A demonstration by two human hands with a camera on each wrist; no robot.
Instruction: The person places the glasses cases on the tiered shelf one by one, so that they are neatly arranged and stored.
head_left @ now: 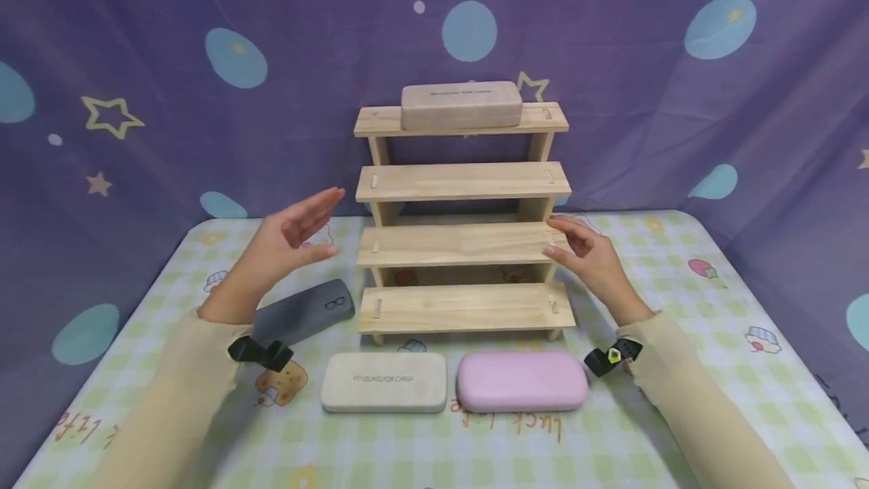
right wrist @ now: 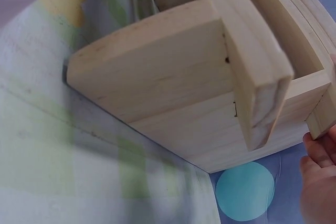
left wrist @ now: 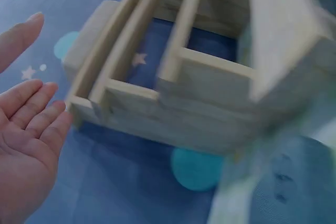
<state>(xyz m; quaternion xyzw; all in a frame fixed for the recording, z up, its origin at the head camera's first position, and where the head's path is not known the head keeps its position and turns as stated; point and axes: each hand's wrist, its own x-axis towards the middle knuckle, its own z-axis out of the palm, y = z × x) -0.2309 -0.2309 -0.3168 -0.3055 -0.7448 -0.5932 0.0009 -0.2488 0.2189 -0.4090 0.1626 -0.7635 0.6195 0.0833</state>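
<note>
A stepped wooden display stand (head_left: 462, 244) has four tiers. My right hand (head_left: 592, 259) is at the right end of its second tier from the bottom, thumb near the front edge and fingers at the back. In the right wrist view, the fingertips (right wrist: 317, 153) meet a board's corner; the thumb is out of sight. My left hand (head_left: 284, 240) is held off the stand's left side, fingers extended, thumb apart, nothing in it. Below that hand lies a dark grey glasses case (head_left: 308, 312), partly hidden by the forearm. A beige glasses case (head_left: 462, 106) sits on the top tier.
In front of the stand, a cream glasses case (head_left: 383, 383) lies beside a pink glasses case (head_left: 521, 381). All rest on a green checked tablecloth (head_left: 686, 278). A purple patterned curtain (head_left: 611, 96) hangs close behind the stand.
</note>
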